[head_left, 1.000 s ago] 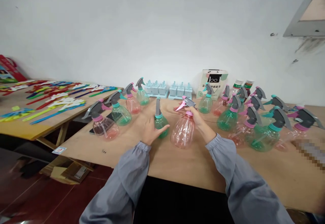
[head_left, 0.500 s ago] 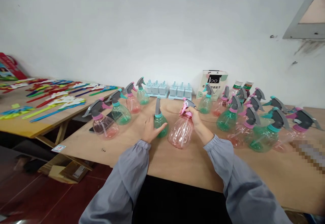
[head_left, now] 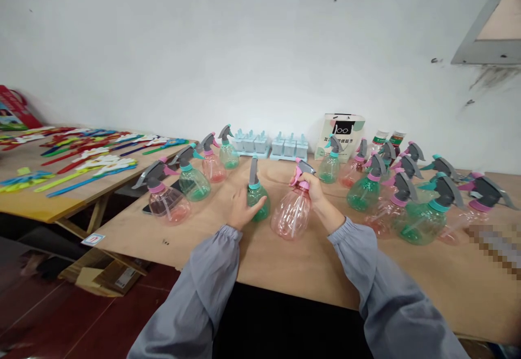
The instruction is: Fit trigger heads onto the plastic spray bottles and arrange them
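In the middle of the table stands a green spray bottle (head_left: 260,210) with a turquoise collar and grey head. My left hand (head_left: 243,208) is around its left side, thumb across the front, other fingers mostly hidden. Just to the right is a clear pink spray bottle (head_left: 290,219), tilted slightly. My right hand (head_left: 316,191) grips it at the neck and pink trigger head, with fingers partly hidden behind the head. The two bottles stand side by side with a narrow gap between them.
More pink and green spray bottles stand at left (head_left: 169,204) and right (head_left: 423,220). Behind are light-blue popsicle moulds (head_left: 284,157), a printed paper bag (head_left: 325,131) and two small labelled bottles. Colourful hand-shaped plastic sticks (head_left: 91,177) cover the left table. Cardboard boxes (head_left: 122,276) sit below.
Both hands keep their hold on the same bottles. The pink bottle has shifted very slightly to the right, and the view has moved a little.
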### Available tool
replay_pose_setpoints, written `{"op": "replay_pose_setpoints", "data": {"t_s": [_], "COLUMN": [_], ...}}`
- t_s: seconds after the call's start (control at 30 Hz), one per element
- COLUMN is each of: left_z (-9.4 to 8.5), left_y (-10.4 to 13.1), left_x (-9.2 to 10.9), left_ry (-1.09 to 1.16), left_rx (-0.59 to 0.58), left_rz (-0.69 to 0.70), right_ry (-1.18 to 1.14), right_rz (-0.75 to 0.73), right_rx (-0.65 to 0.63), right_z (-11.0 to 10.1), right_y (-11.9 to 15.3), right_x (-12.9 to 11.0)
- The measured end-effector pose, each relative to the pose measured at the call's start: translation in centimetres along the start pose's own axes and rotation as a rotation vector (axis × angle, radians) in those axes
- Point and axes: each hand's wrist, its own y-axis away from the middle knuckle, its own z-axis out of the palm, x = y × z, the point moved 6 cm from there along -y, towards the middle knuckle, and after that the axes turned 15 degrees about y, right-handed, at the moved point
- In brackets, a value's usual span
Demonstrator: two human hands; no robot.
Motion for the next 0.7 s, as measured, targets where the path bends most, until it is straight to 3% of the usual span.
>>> {"op": "replay_pose_setpoints", "data": {"t_s": [0.23,0.53,0.7], "left_z": [-0.2,-0.1,-0.1], "left_y": [0.0,-0.1,-0.1], "left_x": [0.5,0.5,0.6], "left_ry": [-0.006,0.038,0.031], "left_rx": [0.012,0.004,-0.003], "left_rz": [0.024,0.0,0.023], "right_ry": [0.071,0.059,0.07], "right_rz": [0.051,-0.039,-0.046], "right_rx": [-0.101,-0.039,-0.077], "right_z": [0.8,1.3,1.6], "right_y": [0.3,1.2,1.5], "right_x": [0.1,-1.0,-1.5]}}
